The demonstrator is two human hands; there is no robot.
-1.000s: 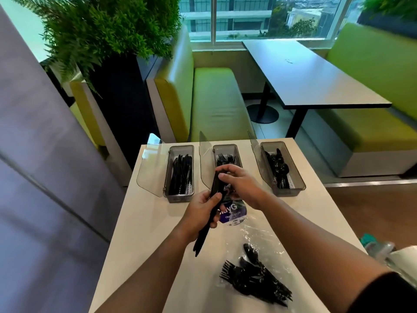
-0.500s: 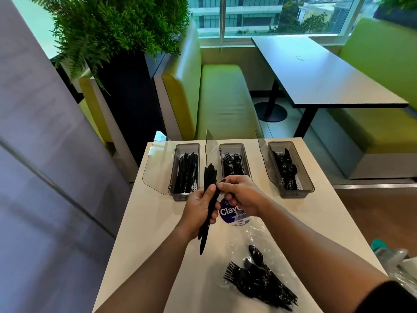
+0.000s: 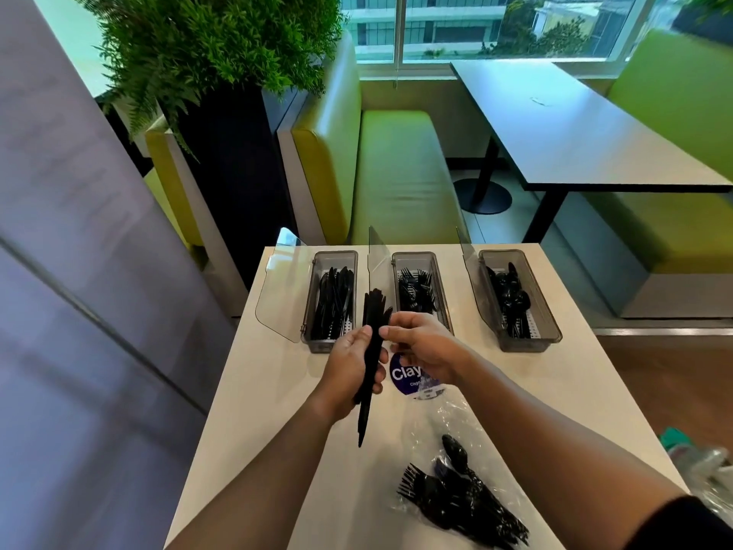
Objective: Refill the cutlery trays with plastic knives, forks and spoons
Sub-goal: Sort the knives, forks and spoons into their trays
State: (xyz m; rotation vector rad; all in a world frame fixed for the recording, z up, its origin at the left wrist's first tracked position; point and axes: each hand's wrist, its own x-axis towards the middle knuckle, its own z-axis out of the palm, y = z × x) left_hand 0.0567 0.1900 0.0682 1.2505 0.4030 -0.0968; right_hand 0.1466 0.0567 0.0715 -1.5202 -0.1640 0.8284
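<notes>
My left hand (image 3: 351, 369) grips a bundle of black plastic knives (image 3: 373, 323), held upright above the white table (image 3: 254, 391). My right hand (image 3: 422, 349) sits just right of the bundle, its fingertips at the knives; whether they pinch it I cannot tell. Three grey trays with raised clear lids stand in a row at the table's far end: the knife tray (image 3: 313, 303) on the left, the fork tray (image 3: 440, 287) in the middle, the spoon tray (image 3: 541, 311) on the right. Each holds black cutlery.
A clear plastic bag (image 3: 444, 414) with a blue round label (image 3: 402, 377) lies below my hands. Loose black forks and spoons (image 3: 464, 502) lie on it near the front. Beyond the table are a green bench (image 3: 396, 168), a dark dining table (image 3: 575, 129) and a planter (image 3: 222, 53).
The knife bundle has shifted a little left, toward the knife tray, and stands more upright. My right hand has slid from the top of the bundle to its right side.
</notes>
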